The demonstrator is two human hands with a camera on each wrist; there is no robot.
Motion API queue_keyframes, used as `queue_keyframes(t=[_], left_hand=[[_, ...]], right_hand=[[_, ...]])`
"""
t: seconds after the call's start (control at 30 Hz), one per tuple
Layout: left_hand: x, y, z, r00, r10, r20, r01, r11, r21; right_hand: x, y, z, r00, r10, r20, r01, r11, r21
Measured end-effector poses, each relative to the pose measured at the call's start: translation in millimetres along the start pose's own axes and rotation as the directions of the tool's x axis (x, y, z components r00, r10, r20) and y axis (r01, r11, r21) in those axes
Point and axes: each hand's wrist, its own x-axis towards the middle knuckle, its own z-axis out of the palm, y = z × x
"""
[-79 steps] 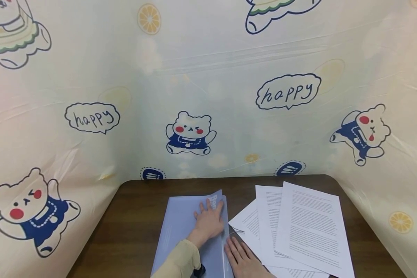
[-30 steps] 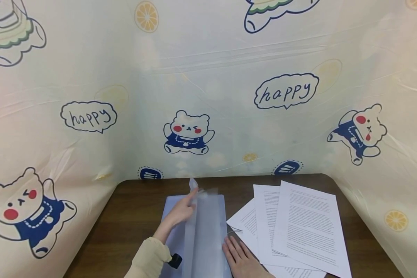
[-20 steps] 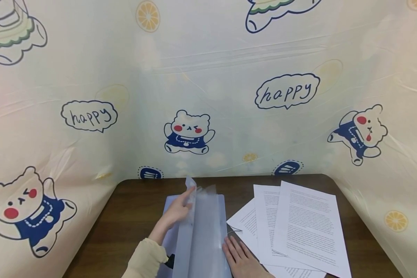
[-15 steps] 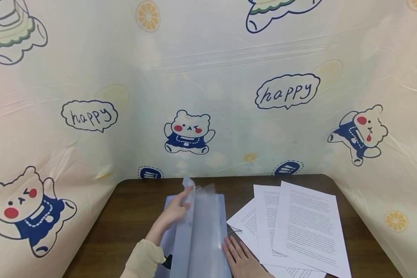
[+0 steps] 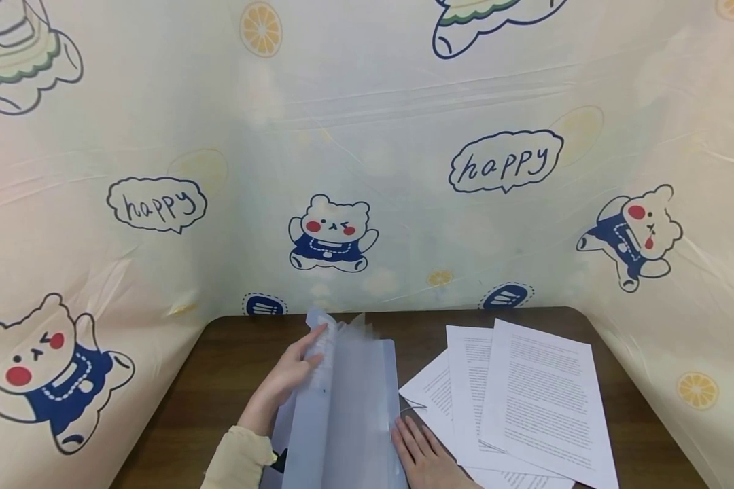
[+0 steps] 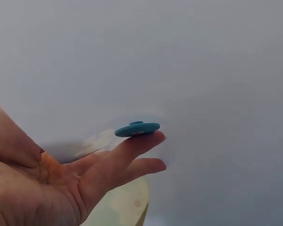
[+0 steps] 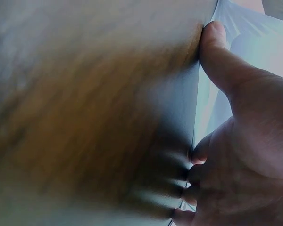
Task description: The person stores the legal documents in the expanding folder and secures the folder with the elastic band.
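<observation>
A translucent blue folder (image 5: 363,401) lies on the dark table with its cover raised and several clear inner sheets fanned up at the far end. My left hand (image 5: 284,377) holds the cover by its free edge near the far corner. In the left wrist view, a teal round button (image 6: 137,128) shows beside two extended fingers (image 6: 148,165), against the bluish cover. My right hand (image 5: 433,465) rests flat with straight fingers, fingertips right at the folder's right edge. The right wrist view shows its thumb (image 7: 214,37) stretched out.
Several printed paper sheets (image 5: 544,394) lie fanned out to the right of the folder. A thin cord (image 5: 412,407) sits between folder and papers. Patterned curtain (image 5: 404,238) surrounds the wooden table (image 5: 220,380) at the back and sides.
From lying flat on the folder, my left hand has lifted its cover and drawn it leftward, opening it wider and baring the inner sheets. The right hand has stayed put.
</observation>
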Motion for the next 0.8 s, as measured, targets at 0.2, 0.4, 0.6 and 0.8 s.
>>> queue_keyframes(t=[0.2,0.4,0.6,0.8], left_hand=[[-0.2,-3.2,-3.4,1.0,-0.011,0.009,0.011,0.999,-0.032],[-1.5,-9.0,-8.6,0.999,-0.019,0.026,0.022,0.992,-0.12],[-2.2,-18.8,-15.2,0.997,-0.025,0.072,0.04,0.975,-0.22],[-1.5,-30.6,-21.4,0.994,-0.008,0.11,0.043,0.946,-0.321]], right_hand=[[-1.1,0.7,0.6,1.0,-0.003,-0.007,0.003,1.0,0.002],[-3.1,0.3,2.9,0.999,-0.009,-0.048,0.006,0.999,-0.049],[-2.5,-0.8,2.9,1.0,0.001,-0.031,-0.002,0.999,-0.038],[-0.5,0.4,-2.1,0.999,-0.012,-0.046,0.011,1.0,-0.021]])
